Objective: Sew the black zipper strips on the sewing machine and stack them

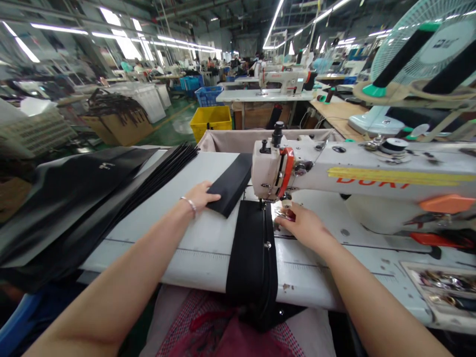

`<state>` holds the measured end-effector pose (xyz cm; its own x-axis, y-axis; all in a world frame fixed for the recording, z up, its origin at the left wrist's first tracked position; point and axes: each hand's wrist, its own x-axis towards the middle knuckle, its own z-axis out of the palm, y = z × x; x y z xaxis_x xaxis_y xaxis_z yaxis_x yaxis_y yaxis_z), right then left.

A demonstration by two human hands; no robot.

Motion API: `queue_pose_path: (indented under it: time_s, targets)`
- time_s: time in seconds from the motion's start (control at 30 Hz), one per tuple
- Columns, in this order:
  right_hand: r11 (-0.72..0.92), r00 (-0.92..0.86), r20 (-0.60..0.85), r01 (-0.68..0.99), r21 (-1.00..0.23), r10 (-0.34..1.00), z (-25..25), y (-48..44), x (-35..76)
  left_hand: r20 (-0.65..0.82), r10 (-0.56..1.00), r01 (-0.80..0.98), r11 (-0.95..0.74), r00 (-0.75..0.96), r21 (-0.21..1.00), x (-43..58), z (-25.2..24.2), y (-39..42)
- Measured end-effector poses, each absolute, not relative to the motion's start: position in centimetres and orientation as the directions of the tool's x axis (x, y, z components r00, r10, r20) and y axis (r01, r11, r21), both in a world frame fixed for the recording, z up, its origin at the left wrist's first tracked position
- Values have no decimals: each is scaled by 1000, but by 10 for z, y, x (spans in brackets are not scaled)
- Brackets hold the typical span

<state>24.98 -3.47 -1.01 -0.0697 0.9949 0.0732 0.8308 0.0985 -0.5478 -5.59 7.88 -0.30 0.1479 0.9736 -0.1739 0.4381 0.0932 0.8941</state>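
Observation:
A white sewing machine [273, 171] stands over the pale table [208, 258]. Under its needle lies a long black strip [249, 248] that hangs over the table's front edge. My left hand [203, 196], with a bracelet at the wrist, rests at the near left end of a flat black folded piece [232, 183], thumb on top and the other fingers partly hidden. My right hand [297, 223] is beside the needle area, its fingers closed round a small shiny metal and red item [285, 214] that I cannot make out clearly.
Stacked black pieces [152, 183] cover the table's left side. An open tray [446, 282] of small metal parts is at the right. Thread cones [401, 59] and a fan [442, 42] stand behind the machine. A yellow crate [210, 119] is beyond the table.

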Motion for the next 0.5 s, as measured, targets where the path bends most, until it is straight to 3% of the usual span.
queue_pose_path:
  time_s: [0.1,0.23,0.27,0.33,0.4,0.43,0.5]
  targets:
    - [219,-247,39,761,-611,968,-5,-71,246,-177,982,600,101,69,794,-139,17,43]
    - [343,-371,84,719,-605,925,-4,-95,232,65,997,857,6,-46,516,-192,37,-20]
    - [362,-381,95,728,-582,920,-4,-97,229,15,1000,871,-14,7,491,-191,37,-38]
    - [382,-389,102,763,-521,916,-2,-97,225,-318,917,795,1,242,606,-175,27,-77]
    - [387,-387,95,807,-445,917,1,-96,224,-568,628,690,66,533,721,-151,3,-111]
    - [393,-390,93,826,-405,916,2,-96,224,-593,539,682,46,598,730,-138,-13,-124]
    - [418,-414,91,840,-347,906,4,-95,224,-524,614,701,-66,589,710,-116,-50,-140]
